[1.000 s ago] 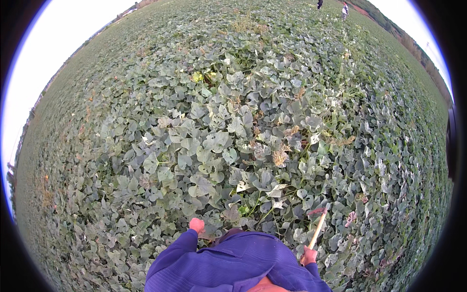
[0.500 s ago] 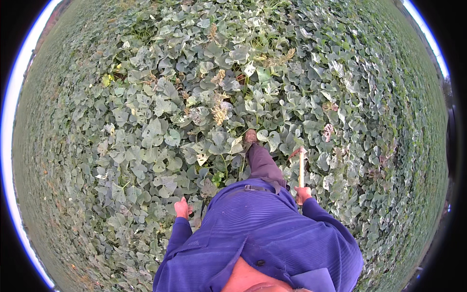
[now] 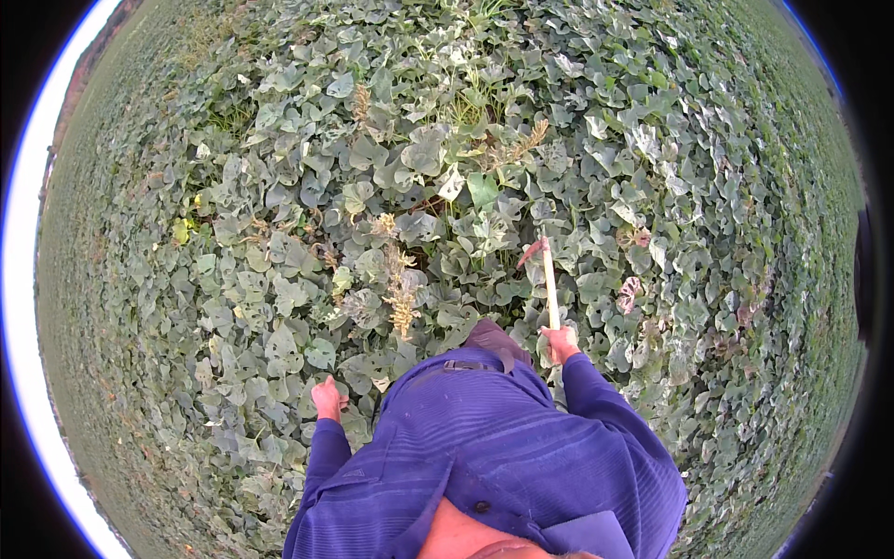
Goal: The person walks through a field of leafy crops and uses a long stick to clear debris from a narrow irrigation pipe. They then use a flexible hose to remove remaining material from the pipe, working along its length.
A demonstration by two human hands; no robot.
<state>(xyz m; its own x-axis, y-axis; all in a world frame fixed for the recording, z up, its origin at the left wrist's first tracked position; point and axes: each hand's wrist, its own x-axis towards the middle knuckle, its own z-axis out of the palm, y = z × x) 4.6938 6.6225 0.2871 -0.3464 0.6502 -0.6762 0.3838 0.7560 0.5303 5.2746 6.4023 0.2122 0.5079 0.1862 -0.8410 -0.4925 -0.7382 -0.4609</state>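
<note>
My right hand [image 3: 561,344] is closed round the pale wooden handle of a sickle [image 3: 550,289]. Its rusty, reddish-brown curved blade points up and to the left, just over the leaves. My left hand [image 3: 328,399] hangs at my left side above the vines, its fingers curled in with nothing visible in them. Broad green leafy vines [image 3: 279,289], many leaves pitted with holes, spread under both hands. Between the hands, a dark trouser leg [image 3: 498,341] shows below my purple jacket, and the foot is hidden.
Dry yellowish seed heads [image 3: 400,289] rise from the leaves ahead of me, with another tan one [image 3: 521,144] farther on. A pinkish withered leaf [image 3: 629,294] lies to the right. Dense foliage covers the ground all around, out to the pale sky [image 3: 23,279] at the left rim.
The seed heads appear nearer and lower in view. The sickle has tilted left and farther ahead with my right hand. The forward shoe no longer shows. My left hand stays curled.
</note>
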